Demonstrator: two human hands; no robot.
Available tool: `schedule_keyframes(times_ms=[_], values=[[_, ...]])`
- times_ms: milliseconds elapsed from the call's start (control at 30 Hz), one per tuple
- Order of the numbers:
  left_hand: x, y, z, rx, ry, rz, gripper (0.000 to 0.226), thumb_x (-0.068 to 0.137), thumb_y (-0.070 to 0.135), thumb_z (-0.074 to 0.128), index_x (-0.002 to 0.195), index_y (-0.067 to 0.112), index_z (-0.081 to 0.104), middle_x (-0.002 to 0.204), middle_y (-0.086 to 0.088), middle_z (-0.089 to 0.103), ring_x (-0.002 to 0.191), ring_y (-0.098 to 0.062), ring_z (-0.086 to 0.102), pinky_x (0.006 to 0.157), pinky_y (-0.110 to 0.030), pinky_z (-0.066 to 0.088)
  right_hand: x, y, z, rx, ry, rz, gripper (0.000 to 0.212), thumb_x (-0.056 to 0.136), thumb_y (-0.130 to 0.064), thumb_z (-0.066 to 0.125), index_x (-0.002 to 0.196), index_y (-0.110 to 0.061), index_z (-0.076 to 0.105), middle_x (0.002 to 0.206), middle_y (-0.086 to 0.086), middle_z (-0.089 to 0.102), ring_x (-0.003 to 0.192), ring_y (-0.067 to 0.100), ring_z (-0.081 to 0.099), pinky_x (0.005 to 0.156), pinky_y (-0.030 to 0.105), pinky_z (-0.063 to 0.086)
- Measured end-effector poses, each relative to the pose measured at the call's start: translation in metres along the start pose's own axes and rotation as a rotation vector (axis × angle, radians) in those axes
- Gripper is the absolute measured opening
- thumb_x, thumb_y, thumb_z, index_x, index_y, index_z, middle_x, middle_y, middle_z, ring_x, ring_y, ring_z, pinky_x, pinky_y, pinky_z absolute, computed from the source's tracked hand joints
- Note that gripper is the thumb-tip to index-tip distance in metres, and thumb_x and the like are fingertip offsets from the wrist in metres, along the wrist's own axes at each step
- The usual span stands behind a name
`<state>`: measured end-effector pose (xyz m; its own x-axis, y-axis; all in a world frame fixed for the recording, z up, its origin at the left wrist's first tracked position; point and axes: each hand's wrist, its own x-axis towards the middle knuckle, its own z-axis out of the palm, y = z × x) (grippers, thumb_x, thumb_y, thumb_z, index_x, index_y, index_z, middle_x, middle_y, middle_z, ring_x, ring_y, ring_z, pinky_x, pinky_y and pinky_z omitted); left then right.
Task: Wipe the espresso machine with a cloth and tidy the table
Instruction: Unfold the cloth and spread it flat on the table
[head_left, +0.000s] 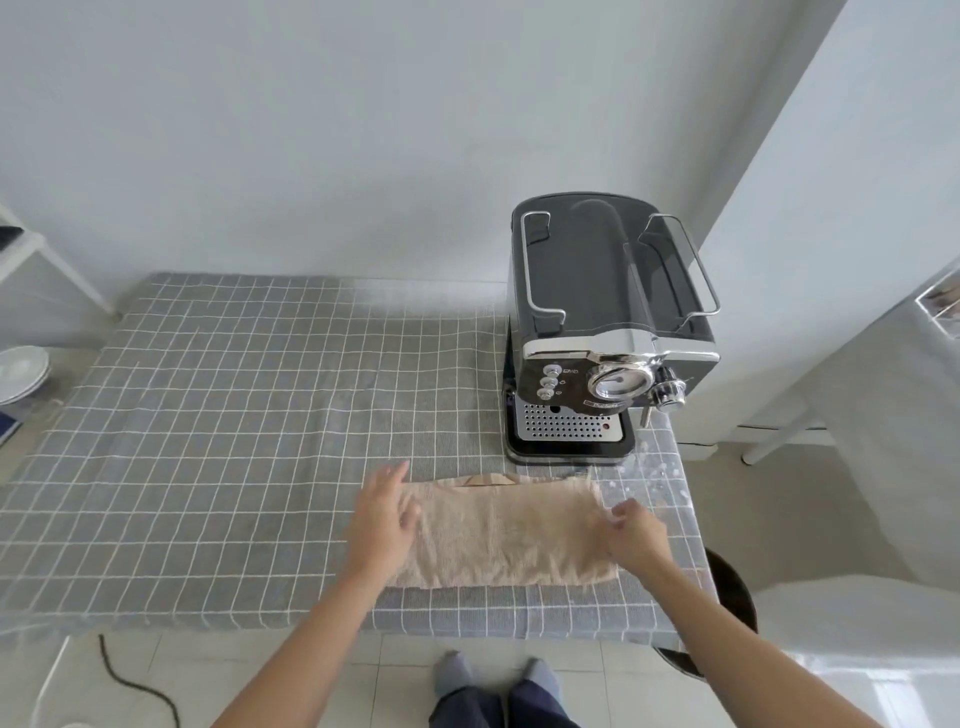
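Cloth (504, 535) soft, light, floppy. Left hand (384, 519) flat, fingers straight; right hand (636, 535) fingers blurry, cannot tell. Grab ends.

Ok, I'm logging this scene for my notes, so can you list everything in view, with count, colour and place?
espresso machine: one, black and chrome, far right of table
cloth: one, beige, flat on the table in front of the machine
tablecloth: one, grey with white grid, covering table
bowl: one, white, far left beyond the table
cord: one, dark, on floor lower left
left hand: one, on the cloth's left end, open
right hand: one, at the cloth's right end, fingers blurred
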<state>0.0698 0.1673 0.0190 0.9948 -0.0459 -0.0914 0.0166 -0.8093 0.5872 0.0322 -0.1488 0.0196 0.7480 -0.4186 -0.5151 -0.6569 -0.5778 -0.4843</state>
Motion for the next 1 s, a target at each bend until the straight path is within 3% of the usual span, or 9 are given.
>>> schedule_keyframes(times_ms=[133, 267, 333, 400, 500, 667, 733, 833, 1000], values=[[-0.023, -0.012, 0.043, 0.382, -0.374, 0.051, 0.07, 0.097, 0.043, 0.037, 0.152, 0.029, -0.004, 0.159, -0.004, -0.021, 0.148, -0.027, -0.015, 0.118, -0.057, 0.01, -0.001, 0.006, 0.029, -0.146, 0.005, 0.079, 0.019, 0.089, -0.027, 0.063, 0.088, -0.01, 0.054, 0.08, 0.005, 0.064, 0.072, 0.021, 0.064, 0.06, 0.036, 0.057], [-0.038, -0.026, 0.054, 0.45, -0.356, 0.05, 0.064, 0.092, 0.054, 0.005, 0.148, 0.031, -0.015, 0.155, -0.003, -0.03, 0.143, -0.023, -0.03, 0.115, -0.06, -0.003, -0.011, -0.007, 0.028, -0.082, 0.013, 0.082, 0.029, 0.086, -0.012, 0.061, 0.062, -0.014, 0.045, 0.062, 0.001, 0.05, 0.06, 0.019, 0.048, 0.056, 0.032, 0.045], [-0.035, -0.021, 0.048, 0.359, -0.345, 0.037, 0.062, 0.098, 0.046, 0.019, 0.151, 0.027, -0.005, 0.157, 0.0, -0.024, 0.146, -0.023, -0.022, 0.116, -0.058, -0.004, -0.022, -0.026, 0.027, 0.003, 0.068, -0.004, 0.028, 0.086, -0.001, 0.048, 0.063, -0.014, 0.038, 0.06, 0.001, 0.045, 0.055, 0.016, 0.041, 0.049, 0.025, 0.035], [-0.032, -0.014, 0.038, 0.099, -0.153, 0.043, 0.055, 0.099, 0.039, 0.03, 0.15, 0.02, 0.023, 0.162, -0.003, 0.007, 0.15, -0.023, 0.008, 0.12, -0.051, 0.014, -0.04, -0.054, 0.028, 0.096, 0.11, -0.144, 0.024, 0.088, 0.001, 0.045, 0.069, -0.014, 0.042, 0.061, 0.001, 0.049, 0.053, 0.015, 0.045, 0.044, 0.021, 0.035], [-0.03, -0.014, 0.02, -0.251, 0.056, -0.077, 0.05, 0.1, 0.039, 0.032, 0.139, 0.011, 0.046, 0.142, -0.005, 0.049, 0.132, -0.019, 0.047, 0.11, -0.032, 0.037, -0.064, -0.096, 0.05, 0.068, 0.023, -0.371, 0.009, 0.094, -0.009, 0.05, 0.087, -0.015, 0.052, 0.068, -0.002, 0.057, 0.053, 0.01, 0.055, 0.044, 0.017, 0.043], [-0.02, -0.024, 0.003, -0.383, 0.265, -0.228, 0.041, 0.103, 0.028, 0.031, 0.129, 0.008, 0.055, 0.126, -0.007, 0.061, 0.12, -0.019, 0.055, 0.099, -0.026, 0.038, -0.086, -0.123, 0.093, -0.001, -0.303, -0.574, 0.022, 0.099, -0.031, 0.048, 0.109, -0.015, 0.06, 0.094, -0.001, 0.068, 0.068, 0.011, 0.061, 0.054, 0.015, 0.047], [-0.012, -0.024, 0.001, -0.345, 0.306, -0.196, 0.039, 0.102, 0.026, 0.033, 0.127, 0.005, 0.055, 0.124, -0.009, 0.062, 0.116, -0.016, 0.055, 0.096, -0.025, 0.038, -0.08, -0.11, 0.1, -0.016, -0.216, -0.489, 0.023, 0.101, -0.027, 0.043, 0.111, -0.014, 0.06, 0.096, -0.002, 0.065, 0.075, 0.012, 0.063, 0.063, 0.019, 0.054], [0.01, -0.014, 0.008, -0.203, 0.207, -0.026, 0.036, 0.101, 0.022, 0.04, 0.13, 0.006, 0.053, 0.124, -0.007, 0.062, 0.113, -0.016, 0.056, 0.097, -0.024, 0.041, -0.065, -0.08, 0.099, -0.106, -0.03, -0.239, 0.021, 0.099, -0.022, 0.044, 0.114, -0.012, 0.055, 0.107, 0.004, 0.062, 0.091, 0.019, 0.062, 0.074, 0.028, 0.055], [0.045, 0.015, 0.034, 0.133, -0.257, 0.259, 0.045, 0.099, 0.027, 0.043, 0.144, 0.018, 0.038, 0.144, 0.0, 0.048, 0.132, -0.018, 0.045, 0.111, -0.038, 0.038, -0.061, -0.062, 0.102, -0.202, -0.154, -0.072, 0.02, 0.095, -0.035, 0.051, 0.099, -0.015, 0.053, 0.093, 0.004, 0.064, 0.076, 0.02, 0.061, 0.059, 0.032, 0.048]])
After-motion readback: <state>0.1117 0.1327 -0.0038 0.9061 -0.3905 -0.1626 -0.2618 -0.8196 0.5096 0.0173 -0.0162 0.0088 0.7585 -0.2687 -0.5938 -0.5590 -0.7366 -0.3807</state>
